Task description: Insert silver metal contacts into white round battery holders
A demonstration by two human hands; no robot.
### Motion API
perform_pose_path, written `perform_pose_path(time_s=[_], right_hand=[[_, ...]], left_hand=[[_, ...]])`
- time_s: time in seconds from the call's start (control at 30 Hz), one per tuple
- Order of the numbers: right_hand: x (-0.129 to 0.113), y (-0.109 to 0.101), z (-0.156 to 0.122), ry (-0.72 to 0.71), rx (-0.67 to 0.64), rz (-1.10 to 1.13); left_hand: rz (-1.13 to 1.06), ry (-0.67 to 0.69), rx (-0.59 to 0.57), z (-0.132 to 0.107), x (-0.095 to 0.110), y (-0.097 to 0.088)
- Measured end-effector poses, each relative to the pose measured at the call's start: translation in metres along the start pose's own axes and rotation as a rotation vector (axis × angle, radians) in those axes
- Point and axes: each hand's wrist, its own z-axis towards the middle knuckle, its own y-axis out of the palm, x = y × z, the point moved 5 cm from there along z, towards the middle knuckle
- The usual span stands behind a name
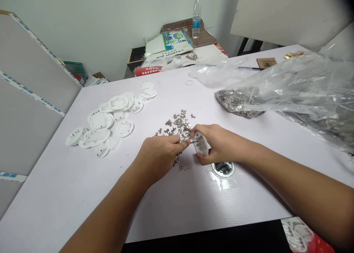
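My right hand [221, 142] grips a round white plastic housing [204, 147], its hollow inner side turned to the left. From my left hand [162, 155], closed in a pinch, a thin metal tool [193, 141] reaches into that hollow. Its handle is hidden inside my fingers, so I cannot tell its exact kind. Behind and partly under my left hand lies a loose pile of small metal contact pieces [181, 125]. Close under my right wrist, a dark round disc with a silver rim [223, 168] lies on clear plastic film.
Several white round plastic parts [96, 137] lie heaped at the left of the white table [166, 216]. At the right is a large clear bag [240, 102] of metal pieces. A thin ring [189, 82] lies farther back. Behind stands a water bottle [196, 19].
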Motion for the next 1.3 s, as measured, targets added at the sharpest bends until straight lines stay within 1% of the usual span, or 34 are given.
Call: perform_pose_path(time_s=[0.23, 0.47, 0.73, 1.07, 1.2, 1.3], right_hand=[[0.002, 0.001, 0.0, 0.01, 0.0, -0.005], [0.003, 0.001, 0.0, 0.05, -0.028, 0.021], [0.003, 0.0, -0.001, 0.037, -0.007, 0.031], [0.003, 0.001, 0.0, 0.03, 0.0, 0.023], [0.001, 0.0, -0.001, 0.044, -0.017, 0.038], [0.0, -0.001, -0.001, 0.037, -0.004, 0.033]], left_hand=[[-0.029, 0.009, 0.0, 0.002, -0.001, 0.002], [-0.103, -0.003, 0.025, 0.001, -0.01, -0.001], [-0.134, 0.022, 0.013, 0.001, -0.008, 0.0], [-0.15, -0.002, -0.039, 0.001, -0.009, 0.002], [-0.152, -0.033, -0.055, 0.001, -0.006, 0.002], [-0.17, -0.064, -0.07, 0.002, -0.005, 0.003]])
